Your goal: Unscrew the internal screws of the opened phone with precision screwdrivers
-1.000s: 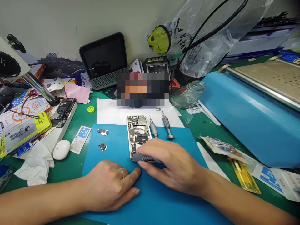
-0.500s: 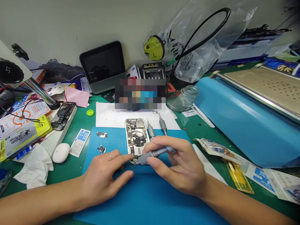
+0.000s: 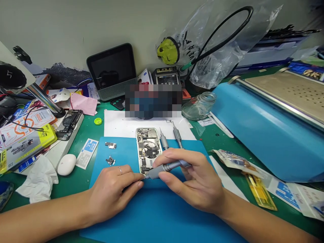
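Observation:
An opened smartphone, its inner parts exposed, lies on the blue mat. My right hand is closed around a grey precision screwdriver, held slanted with its tip at the phone's lower end. At that tip, the index finger and thumb of my left hand come together in a pinch; whatever is between them is too small or hidden to name. Beyond the phone's right side lie a second grey screwdriver and a third one. Two small phone parts, a board piece and a camera-like module, rest left of the phone.
A white earbud case, a crumpled tissue and several boxes crowd the left side. Behind stand a smart display and a glass jar. On the right sits a large blue roll-shaped object beside loose packets.
My left hand has shifted up to the phone's lower end, and its stretched index finger and thumb have closed into a pinch. The screwdriver in my right hand has tilted more upright.

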The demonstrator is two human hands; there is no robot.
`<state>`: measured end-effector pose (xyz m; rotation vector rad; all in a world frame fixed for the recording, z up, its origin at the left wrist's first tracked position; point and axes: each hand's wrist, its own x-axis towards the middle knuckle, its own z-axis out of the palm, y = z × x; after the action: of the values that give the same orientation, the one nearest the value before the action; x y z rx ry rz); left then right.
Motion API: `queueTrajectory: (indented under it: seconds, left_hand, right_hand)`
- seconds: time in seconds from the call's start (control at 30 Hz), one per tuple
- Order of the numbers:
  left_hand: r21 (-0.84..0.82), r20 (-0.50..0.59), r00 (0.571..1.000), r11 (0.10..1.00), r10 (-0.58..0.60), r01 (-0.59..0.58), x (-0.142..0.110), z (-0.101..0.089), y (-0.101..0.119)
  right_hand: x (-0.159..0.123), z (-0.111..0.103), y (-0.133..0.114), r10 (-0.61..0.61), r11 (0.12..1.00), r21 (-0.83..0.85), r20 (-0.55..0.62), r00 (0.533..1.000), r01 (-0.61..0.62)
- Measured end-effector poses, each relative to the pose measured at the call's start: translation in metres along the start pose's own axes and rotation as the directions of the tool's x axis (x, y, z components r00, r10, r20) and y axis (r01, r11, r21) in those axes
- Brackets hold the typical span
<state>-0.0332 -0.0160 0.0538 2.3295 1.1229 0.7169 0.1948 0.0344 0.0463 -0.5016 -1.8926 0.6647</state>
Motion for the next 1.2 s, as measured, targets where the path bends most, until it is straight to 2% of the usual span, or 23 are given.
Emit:
queueTrajectory:
  seconds: [1.2]
  left_hand:
    - [-0.05, 0.038, 0.999, 0.998, -0.027, 0.029, -0.0015, -0.0004, 0.0011]
  right_hand:
    - [0.0002, 0.0002, 0.0006, -0.015, 0.999, 0.049, -0.007, 1.0, 0.015]
